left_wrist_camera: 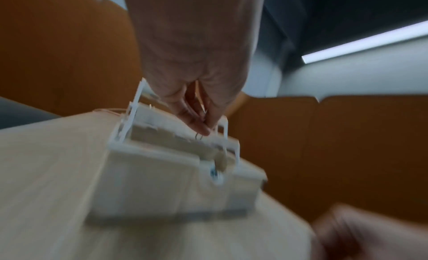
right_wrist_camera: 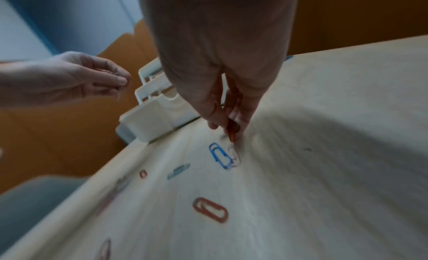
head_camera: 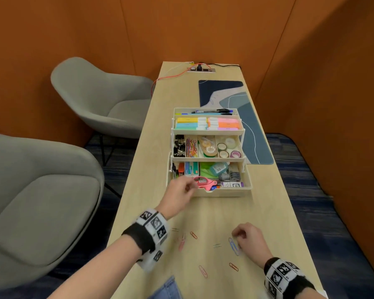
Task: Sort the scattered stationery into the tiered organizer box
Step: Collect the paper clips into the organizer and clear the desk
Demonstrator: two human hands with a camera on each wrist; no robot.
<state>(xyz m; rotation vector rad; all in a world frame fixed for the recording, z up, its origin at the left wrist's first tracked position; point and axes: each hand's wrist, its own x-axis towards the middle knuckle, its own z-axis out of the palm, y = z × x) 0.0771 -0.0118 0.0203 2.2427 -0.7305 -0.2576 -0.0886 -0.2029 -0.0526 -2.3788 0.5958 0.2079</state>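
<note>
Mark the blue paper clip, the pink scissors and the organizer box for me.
blue paper clip [right_wrist_camera: 220, 156]: right wrist view, middle of its loops.
pink scissors [head_camera: 204, 182]: head view, on the pink handle.
organizer box [head_camera: 225, 192]: head view, front wall of the bottom tier.

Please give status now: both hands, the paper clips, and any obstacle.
Left hand pinches a paper clip by the organizer box. Right hand pinches a red clip beside the blue clip. Several clips loose on table. No obstacle seen.
</note>
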